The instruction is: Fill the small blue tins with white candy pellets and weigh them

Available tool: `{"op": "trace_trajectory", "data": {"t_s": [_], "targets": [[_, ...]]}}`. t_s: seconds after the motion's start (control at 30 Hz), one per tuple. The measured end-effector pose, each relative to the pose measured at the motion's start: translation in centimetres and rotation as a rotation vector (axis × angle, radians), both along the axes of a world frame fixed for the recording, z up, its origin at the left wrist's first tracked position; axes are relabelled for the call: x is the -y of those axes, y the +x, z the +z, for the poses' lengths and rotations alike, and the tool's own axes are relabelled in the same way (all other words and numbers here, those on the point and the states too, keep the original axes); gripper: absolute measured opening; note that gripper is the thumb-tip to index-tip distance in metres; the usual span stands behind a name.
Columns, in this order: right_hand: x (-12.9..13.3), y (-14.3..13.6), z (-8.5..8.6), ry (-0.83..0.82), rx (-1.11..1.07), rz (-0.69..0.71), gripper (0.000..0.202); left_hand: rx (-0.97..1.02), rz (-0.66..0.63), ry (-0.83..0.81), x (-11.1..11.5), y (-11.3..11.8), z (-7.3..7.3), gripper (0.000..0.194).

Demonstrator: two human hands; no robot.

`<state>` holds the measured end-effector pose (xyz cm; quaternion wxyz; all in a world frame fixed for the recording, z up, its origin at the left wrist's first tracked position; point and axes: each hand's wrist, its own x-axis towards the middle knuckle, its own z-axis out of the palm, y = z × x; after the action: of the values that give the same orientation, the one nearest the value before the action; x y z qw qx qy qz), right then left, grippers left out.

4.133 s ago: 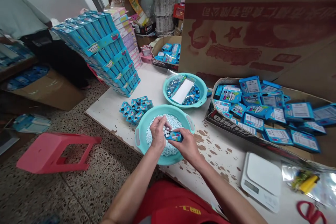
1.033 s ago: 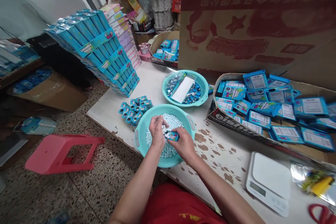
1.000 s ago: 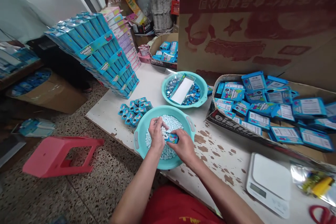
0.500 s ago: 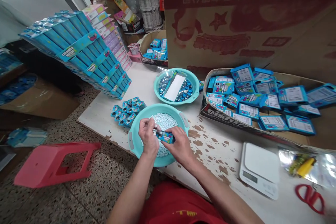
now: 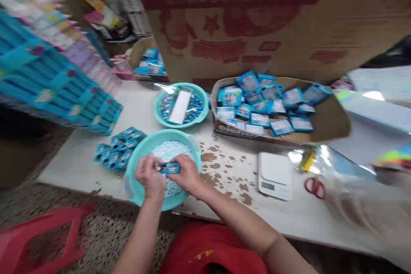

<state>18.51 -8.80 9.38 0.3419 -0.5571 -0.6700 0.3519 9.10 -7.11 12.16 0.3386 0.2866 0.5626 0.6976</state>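
Over a turquoise basin (image 5: 135, 188) of small white candies (image 5: 169, 150), my right hand (image 5: 186, 173) grips a small blue candy box (image 5: 172, 168) between thumb and fingers. The box lies sideways, its open end facing left. My left hand (image 5: 150, 175) is closed at that open end, with its fingers curled together. A few white candies showed at those fingertips a moment ago; blur now hides most of them. Left of the basin, a cluster of similar small blue boxes (image 5: 118, 149) stands with their round openings showing.
Behind sits a second turquoise basin (image 5: 205, 109) with small blue and silver pieces and a white-faced box. A carton (image 5: 334, 128) of blue boxes is at the back right. A white scale (image 5: 275, 171) and red scissors (image 5: 315, 188) lie right. Tall stacked packs (image 5: 58, 81) lean at left.
The view has swung to the right, so everything sits further left. Both hands stay at the small blue box above the basin. More of the table's right side now shows.
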Motion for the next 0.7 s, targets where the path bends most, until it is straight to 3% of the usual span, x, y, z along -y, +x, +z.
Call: {"op": "trace_trajectory", "data": {"t_s": [0.1,0.23,0.3,0.37,0.43,0.53,0.6,0.7], "targets": [[-0.5,0.0,-0.1,0.026,0.054,0.023,0.033,-0.070,0.005,0.018,-0.5,0.6,-0.3,0.027],[-0.7,1.2,-0.6,0.005,0.032,0.000,0.039,-0.135,-0.188,0.018,-0.6,2.5,0.1,0.019],[-0.1,2.8,-0.3,-0.019,-0.071,-0.033,0.039,-0.155,-0.226,0.034,-0.6,2.8,0.3,0.018],[1.2,5.7,0.6,-0.027,-0.226,-0.068,0.040,-0.242,-0.175,-0.003,-0.6,2.0,-0.3,0.022],[3.0,9.9,1.6,-0.018,-0.371,-0.131,0.040,-0.441,-0.187,-0.185,-0.6,0.3,-1.9,0.030],[6.3,17.8,2.4,0.000,-0.357,-0.362,0.038,-0.785,-0.403,-0.574,-0.2,-2.8,-5.4,0.046],[8.2,23.1,1.6,-0.002,-0.262,-0.561,0.038,-1.002,-0.542,-0.830,0.5,-4.1,-7.8,0.064],[10.0,29.6,-1.4,0.021,-0.115,-0.773,0.039,-1.207,-0.616,-1.139,1.5,-4.0,-10.0,0.086]]}}
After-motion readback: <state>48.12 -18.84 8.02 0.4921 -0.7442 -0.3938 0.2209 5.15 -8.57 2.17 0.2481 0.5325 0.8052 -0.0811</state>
